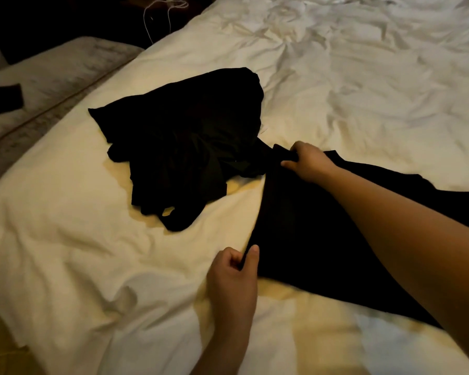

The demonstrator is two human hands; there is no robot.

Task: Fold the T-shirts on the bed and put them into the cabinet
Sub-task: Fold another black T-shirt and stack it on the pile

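A black T-shirt (306, 228) lies spread on the white bed (65, 239), reaching toward the right edge of view. My left hand (234, 277) pinches its near left edge between thumb and curled fingers. My right hand (306, 162) grips the shirt's far left corner, the arm crossing over the cloth. A rumpled pile of black T-shirts (184, 147) sits just left of and beyond the right hand, touching the held shirt near that corner.
The white duvet is crumpled across the far right. A second bed or bench (54, 69) with a dark object (2, 98) on it stands at the left. White cables (157, 20) hang at the dark top left.
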